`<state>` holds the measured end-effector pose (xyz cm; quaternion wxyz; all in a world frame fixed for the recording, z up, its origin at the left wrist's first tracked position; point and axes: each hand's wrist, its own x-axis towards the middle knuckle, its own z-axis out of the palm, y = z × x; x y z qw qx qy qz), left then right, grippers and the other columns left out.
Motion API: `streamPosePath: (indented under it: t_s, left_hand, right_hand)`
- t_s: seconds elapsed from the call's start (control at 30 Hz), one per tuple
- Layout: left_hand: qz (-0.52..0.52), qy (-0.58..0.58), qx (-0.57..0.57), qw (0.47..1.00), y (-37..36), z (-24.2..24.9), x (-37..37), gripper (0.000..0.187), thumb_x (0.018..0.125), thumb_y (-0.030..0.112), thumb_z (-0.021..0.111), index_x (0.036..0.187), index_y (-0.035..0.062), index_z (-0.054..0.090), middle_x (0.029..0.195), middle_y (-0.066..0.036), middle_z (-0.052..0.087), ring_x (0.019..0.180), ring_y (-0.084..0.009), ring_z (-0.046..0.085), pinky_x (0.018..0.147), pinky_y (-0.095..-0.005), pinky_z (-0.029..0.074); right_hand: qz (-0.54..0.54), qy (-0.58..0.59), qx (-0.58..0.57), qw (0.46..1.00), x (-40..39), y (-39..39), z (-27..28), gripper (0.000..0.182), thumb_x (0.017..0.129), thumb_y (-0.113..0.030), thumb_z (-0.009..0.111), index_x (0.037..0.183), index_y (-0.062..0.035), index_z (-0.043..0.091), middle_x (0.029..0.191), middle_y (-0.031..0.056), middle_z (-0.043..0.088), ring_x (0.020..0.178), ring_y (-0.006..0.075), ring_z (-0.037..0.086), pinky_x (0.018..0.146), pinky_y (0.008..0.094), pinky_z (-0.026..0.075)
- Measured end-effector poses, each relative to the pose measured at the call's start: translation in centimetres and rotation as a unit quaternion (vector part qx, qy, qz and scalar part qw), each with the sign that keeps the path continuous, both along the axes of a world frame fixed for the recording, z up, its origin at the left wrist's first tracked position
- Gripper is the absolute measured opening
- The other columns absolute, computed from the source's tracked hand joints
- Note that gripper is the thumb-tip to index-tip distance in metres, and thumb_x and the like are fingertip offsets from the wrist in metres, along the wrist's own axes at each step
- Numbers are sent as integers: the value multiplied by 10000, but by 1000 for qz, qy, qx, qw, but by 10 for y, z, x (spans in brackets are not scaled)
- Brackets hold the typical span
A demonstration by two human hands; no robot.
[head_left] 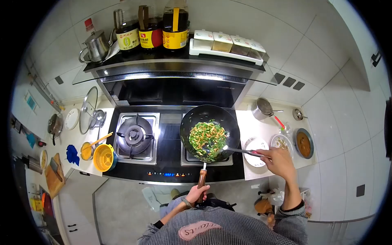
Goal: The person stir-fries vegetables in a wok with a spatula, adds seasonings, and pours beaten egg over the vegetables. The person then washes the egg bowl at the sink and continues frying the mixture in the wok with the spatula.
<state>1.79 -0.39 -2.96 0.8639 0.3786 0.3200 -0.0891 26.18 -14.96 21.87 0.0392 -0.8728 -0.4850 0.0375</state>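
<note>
A dark wok (188, 122) sits on the right burner with a mix of chopped greens and light brown strips (207, 139) in it. My left hand (197, 193) is wrapped round the wok's wooden handle (202, 177), which points toward my body. Over the right side of the wok, my right hand (279, 160) grips a metal spatula (247, 151) by its dark handle. The spatula's head reaches down to the food's right edge, where a bright glare partly hides it. A white plate (255, 163) lies just below the spatula's handle.
On the left burner (134, 134) no pan stands. Left of it are a yellow strainer basket (103, 158), a bowl of beaten egg (86, 151) with chopsticks and a glass lid (88, 109). At right stand a saucepan (262, 108) and a bowl of brown sauce (304, 143). Bottles (175, 28) line the hood.
</note>
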Motion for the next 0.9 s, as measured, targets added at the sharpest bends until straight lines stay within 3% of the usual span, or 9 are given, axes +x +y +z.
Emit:
streamPosePath:
  t_s: [0.2, 0.4, 0.47, 0.5, 0.57, 0.6, 0.7, 0.77, 0.9]
  left_hand:
    - [-2, 1, -2, 1000, -2, 4, -1, 283, 882, 266, 625, 723, 80, 484, 622, 10, 483, 511, -98, 525, 479, -247, 448]
    - [-2, -2, 4, 1000, -1, 5, -1, 280, 887, 269, 625, 735, 86, 477, 624, 9, 477, 524, -98, 516, 491, -249, 436]
    - [1, -2, 6, 1000, 0, 4, -1, 285, 887, 272, 624, 728, 87, 476, 624, 10, 477, 523, -97, 517, 487, -248, 435]
    - [1, -1, 4, 1000, -1, 2, -1, 285, 888, 275, 623, 730, 87, 477, 624, 10, 479, 519, -98, 517, 482, -248, 433]
    - [4, 1, 1, 1000, -3, 0, -2, 286, 888, 278, 622, 732, 87, 478, 624, 10, 481, 516, -99, 517, 478, -249, 432]
    - [-1, 3, 2, 1000, -2, 0, -2, 286, 887, 281, 624, 735, 86, 480, 625, 10, 484, 513, -99, 517, 474, -250, 430]
    - [0, 11, 2, 1000, -1, 4, -1, 285, 883, 285, 628, 738, 87, 484, 626, 10, 488, 511, -100, 518, 471, -250, 428]
    - [2, 16, 1, 1000, -2, 5, -2, 283, 881, 285, 630, 739, 87, 486, 626, 10, 490, 512, -100, 519, 472, -250, 429]
    - [-5, 6, 12, 1000, 0, 4, 0, 279, 879, 282, 632, 742, 89, 484, 626, 12, 489, 512, -100, 518, 476, -246, 427]
  right_hand:
    - [-69, -8, 33, 997, -5, 26, -68, 252, 855, -259, 569, 1074, -224, 688, 704, 139, 629, 656, 332, 609, 607, 431, 457]
    - [-218, 114, 37, 968, 64, 27, -61, 281, 877, -292, 515, 920, -90, 707, 751, 214, 649, 720, 374, 645, 683, 429, 501]
    - [-241, 219, 14, 945, 106, 37, -96, 290, 875, -277, 516, 872, -36, 677, 652, 156, 638, 549, 271, 622, 577, 378, 495]
    - [-241, 220, 14, 945, 114, 43, -114, 290, 875, -277, 516, 872, -36, 677, 652, 156, 638, 549, 271, 622, 577, 378, 495]
    - [-250, 428, 64, 866, 119, 58, -139, 294, 874, -288, 535, 845, -14, 639, 571, 69, 582, 439, 146, 526, 486, 321, 452]
    - [-216, 432, 59, 874, 105, 64, -134, 288, 897, -280, 517, 861, -15, 625, 545, 10, 536, 465, 80, 487, 483, 289, 431]
    - [-45, 389, 127, 911, 85, 58, -147, 257, 908, -263, 512, 924, -54, 659, 565, 55, 580, 494, 139, 549, 513, 318, 446]
    - [57, 108, 146, 982, 48, 47, -98, 209, 893, -247, 543, 1009, -146, 684, 621, 110, 620, 565, 224, 606, 535, 361, 452]
    - [35, 41, 14, 998, 7, 24, -24, 239, 857, -257, 584, 1076, -238, 677, 661, 142, 612, 609, 303, 608, 540, 413, 451]
